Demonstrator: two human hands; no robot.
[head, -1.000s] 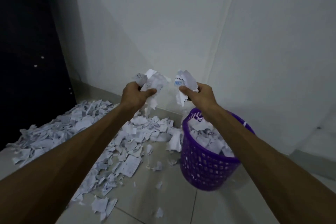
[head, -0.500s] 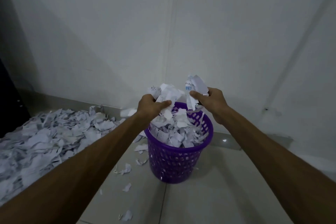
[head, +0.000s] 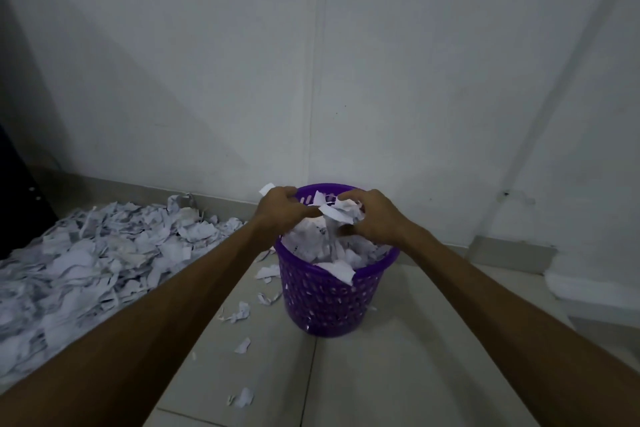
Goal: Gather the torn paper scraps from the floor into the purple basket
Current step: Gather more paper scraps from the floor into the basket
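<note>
The purple basket (head: 325, 302) stands on the tiled floor in the room's corner, heaped with torn white paper. Both my hands are over its mouth. My left hand (head: 282, 208) curls down at the basket's left rim, fingers among scraps. My right hand (head: 372, 217) sits at the right, its fingers closed on a crumpled wad of paper scraps (head: 341, 211) held just above the heap. A big pile of torn paper scraps (head: 90, 260) covers the floor on the left.
Loose scraps (head: 239, 314) lie scattered on the tiles in front and left of the basket. White walls meet right behind it. A dark cabinet edge (head: 14, 198) stands at far left. Bare tiles spread to the right and front.
Both hands have dropped from above the basket down onto its mouth, pressing their paper into the heap. The view has turned so the basket sits centred.
</note>
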